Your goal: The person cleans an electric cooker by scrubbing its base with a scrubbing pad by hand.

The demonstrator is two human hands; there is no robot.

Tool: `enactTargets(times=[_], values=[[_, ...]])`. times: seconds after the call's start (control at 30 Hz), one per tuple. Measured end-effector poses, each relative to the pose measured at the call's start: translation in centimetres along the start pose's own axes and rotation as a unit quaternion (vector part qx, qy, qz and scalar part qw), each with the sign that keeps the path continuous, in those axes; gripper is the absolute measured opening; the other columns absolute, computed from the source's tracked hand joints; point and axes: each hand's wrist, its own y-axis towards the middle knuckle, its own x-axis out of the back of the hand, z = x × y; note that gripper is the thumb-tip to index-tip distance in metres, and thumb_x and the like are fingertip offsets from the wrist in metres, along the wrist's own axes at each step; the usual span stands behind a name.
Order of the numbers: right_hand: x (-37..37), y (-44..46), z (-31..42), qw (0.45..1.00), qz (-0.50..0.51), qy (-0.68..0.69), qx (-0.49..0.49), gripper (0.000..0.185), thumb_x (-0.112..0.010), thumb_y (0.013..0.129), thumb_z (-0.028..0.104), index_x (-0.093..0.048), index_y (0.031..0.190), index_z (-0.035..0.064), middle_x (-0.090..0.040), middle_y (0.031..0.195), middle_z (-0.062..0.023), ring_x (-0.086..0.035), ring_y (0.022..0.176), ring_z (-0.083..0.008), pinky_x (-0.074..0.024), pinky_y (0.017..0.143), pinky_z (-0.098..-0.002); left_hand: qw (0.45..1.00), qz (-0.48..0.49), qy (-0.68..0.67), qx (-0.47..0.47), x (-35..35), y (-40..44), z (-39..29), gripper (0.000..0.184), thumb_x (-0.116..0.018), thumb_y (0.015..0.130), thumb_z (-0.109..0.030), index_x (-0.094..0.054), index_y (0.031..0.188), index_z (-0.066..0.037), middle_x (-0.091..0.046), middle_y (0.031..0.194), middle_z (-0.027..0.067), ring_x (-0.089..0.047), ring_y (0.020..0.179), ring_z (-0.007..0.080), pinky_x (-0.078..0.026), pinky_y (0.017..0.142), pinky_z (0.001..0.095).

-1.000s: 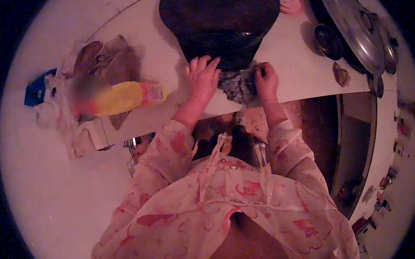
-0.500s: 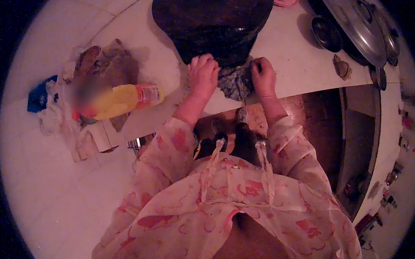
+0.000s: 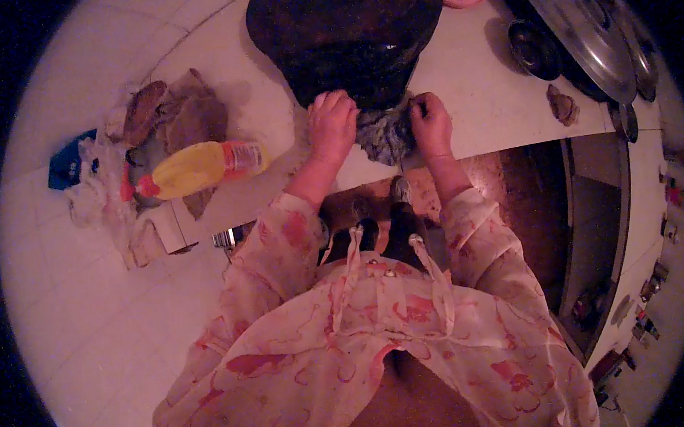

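A large, dark, shiny thing like a black plastic bag (image 3: 344,44) lies on the pale counter, wide and rounded at the far end and narrower toward me. My left hand (image 3: 331,123) is closed at its near left corner, with the fingers curled over the edge. At the near right corner my right hand (image 3: 431,126) is closed in a pinch, thumb against fingers. Between my hands, a crumpled greyish-black piece (image 3: 385,135) hangs at the counter's front edge. Whether it is part of the bag or a separate cloth, I cannot tell.
On the left lie a yellow bottle with a red cap (image 3: 192,170), brown crumpled cloths (image 3: 191,113) and a blue packet (image 3: 73,160). Back right are a small dark bowl (image 3: 534,50), a large metal lid (image 3: 581,36) and a brown lump (image 3: 562,106). Open shelving (image 3: 595,227) sits below.
The view has shifted slightly. Both hands keep nearly the same places and closed shapes at the near end of the black bag; the right hand's pinch looks a little tighter.
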Motion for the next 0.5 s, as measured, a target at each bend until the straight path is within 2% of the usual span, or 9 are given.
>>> enactTargets(times=[0.07,0.2,0.37,0.43,0.5], values=[[-0.1,0.0,-0.1,1.000,0.000,-0.004,-0.002,0.012,-0.055,0.078,0.015,-0.054,0.086,0.0071,-0.057,0.085,-0.0160,-0.055,0.080,-0.0376,-0.0447,0.068,-0.0432,0.999,-0.035,-0.018,0.010,-0.2,-0.2,-0.4,0.024,-0.063,0.070,-0.012,-0.060,0.094,-0.008,-0.056,0.101,0.0061,-0.048,0.096,0.0282,-0.039,0.080,0.0415],[0.1,0.0,0.2,1.000,-0.006,0.000,0.009,0.012,-0.055,0.078,0.016,-0.053,0.086,0.0070,-0.057,0.085,-0.0161,-0.055,0.080,-0.0376,-0.0450,0.068,-0.0435,0.999,-0.046,0.001,0.010,-0.1,-0.1,-1.0,0.024,-0.062,0.071,-0.012,-0.059,0.095,-0.007,-0.056,0.102,0.0074,-0.048,0.098,0.0290,-0.039,0.082,0.0421],[0.0,0.0,0.0,1.000,-0.004,-0.002,0.007,0.013,-0.055,0.078,0.016,-0.053,0.086,0.0068,-0.057,0.085,-0.0163,-0.056,0.080,-0.0372,-0.0452,0.067,-0.0433,1.000,0.012,-0.026,0.008,-0.3,-0.4,0.0,0.015,-0.060,0.072,-0.010,-0.060,0.086,-0.005,-0.056,0.104,0.0089,-0.049,0.099,0.0309,-0.041,0.084,0.0408],[0.0,0.0,0.2,1.000,-0.013,-0.012,-0.011,0.011,-0.057,0.078,0.013,-0.057,0.085,0.0042,-0.060,0.083,-0.0154,-0.059,0.077,-0.0325,-0.0466,0.068,-0.0373,1.000,-0.009,-0.027,-0.011,-0.4,-0.7,0.1,0.012,-0.059,0.072,-0.009,-0.060,0.083,-0.005,-0.056,0.104,0.0089,-0.050,0.099,0.0307,-0.041,0.084,0.0408],[0.0,0.0,0.2,1.000,-0.015,-0.006,-0.002,0.011,-0.057,0.078,0.013,-0.056,0.085,0.0042,-0.060,0.083,-0.0153,-0.059,0.077,-0.0324,-0.0466,0.068,-0.0372,0.999,-0.027,-0.028,-0.029,-0.3,-0.8,0.0,0.010,-0.059,0.071,-0.009,-0.060,0.080,-0.005,-0.056,0.104,0.0090,-0.050,0.099,0.0306,-0.041,0.084,0.0408]])
